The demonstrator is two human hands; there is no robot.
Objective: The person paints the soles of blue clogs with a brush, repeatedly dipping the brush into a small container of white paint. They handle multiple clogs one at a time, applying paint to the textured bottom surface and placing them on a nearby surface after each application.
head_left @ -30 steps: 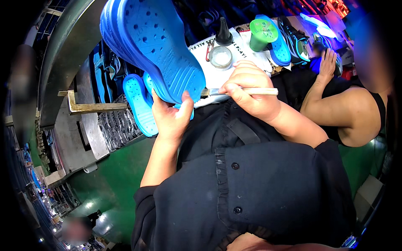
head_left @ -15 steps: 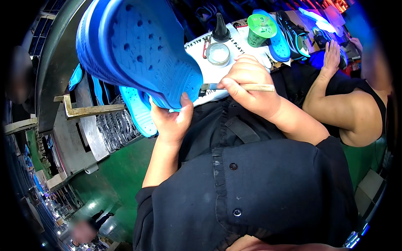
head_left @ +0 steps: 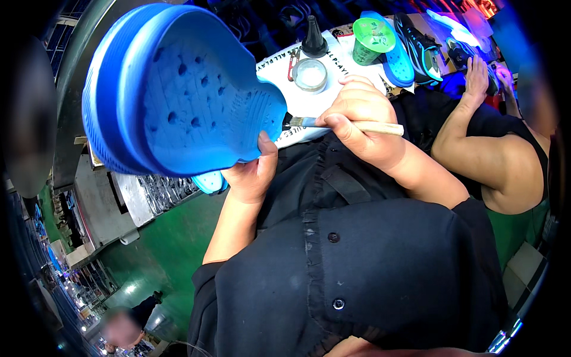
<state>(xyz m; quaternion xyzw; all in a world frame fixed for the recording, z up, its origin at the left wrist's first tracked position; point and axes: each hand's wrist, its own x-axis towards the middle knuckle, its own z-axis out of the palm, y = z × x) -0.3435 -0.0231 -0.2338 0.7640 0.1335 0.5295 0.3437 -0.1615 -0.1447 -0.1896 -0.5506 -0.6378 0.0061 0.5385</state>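
Note:
A large blue foam shoe sole (head_left: 196, 95), with small holes across its inner face, is tilted up at the left. My left hand (head_left: 253, 175) grips its near edge, thumb on the inner side and fingers hidden behind. In my right hand (head_left: 366, 122) is a paintbrush (head_left: 308, 122) with a pale wooden handle, held in a pinch. Its dark bristles meet the sole's right end; whether they touch the rim or sit just beside it, I cannot tell. Beyond my right hand, a small round jar (head_left: 310, 76) rests on white printed sheeting (head_left: 326, 99).
Behind the jar stand a black cone-tipped bottle (head_left: 313, 40) and a green sealed cup (head_left: 372, 43). Another blue sole (head_left: 397, 66) and a black sneaker (head_left: 416, 50) lie farther right, near a co-worker's hand (head_left: 474, 77). A metal-topped bench (head_left: 89, 196) runs along the left.
The sole has swung lower and to the left, turning its inner face more toward me. My right hand and the brush have shifted slightly right, and more of the brush shows.

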